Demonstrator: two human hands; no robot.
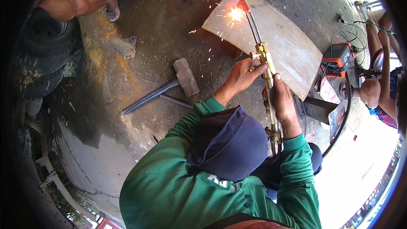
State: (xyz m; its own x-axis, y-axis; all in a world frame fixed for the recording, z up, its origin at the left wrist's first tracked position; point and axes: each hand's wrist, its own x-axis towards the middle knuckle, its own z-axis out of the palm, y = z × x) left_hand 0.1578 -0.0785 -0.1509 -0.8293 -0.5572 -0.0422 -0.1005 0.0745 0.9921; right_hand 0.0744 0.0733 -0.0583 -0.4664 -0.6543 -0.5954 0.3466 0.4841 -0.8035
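Note:
Both of my hands are on a brass cutting torch (263, 55), whose long tip points away from me. My left hand (242, 78) is closed at its front by the valve, thumb across the body. Further back, my right hand (282, 101) wraps round the handle. The torch head glows orange over the far left part of a curved, rusty metal plate (288, 44). A bright flare with flying sparks burns at the plate's left edge. Hoses leave the torch's rear near my knee (231, 144). Left of my left hand, a sledgehammer (185, 77) lies on the ground.
A metal bar (176, 101) lies by the hammer, an angled bracket (124, 46) farther left. Stacked tyres (46, 51) stand at left. To the right are a red-black machine (338, 59) with cables, a steel channel (319, 111) and a black hose (345, 114). People sit far left and right.

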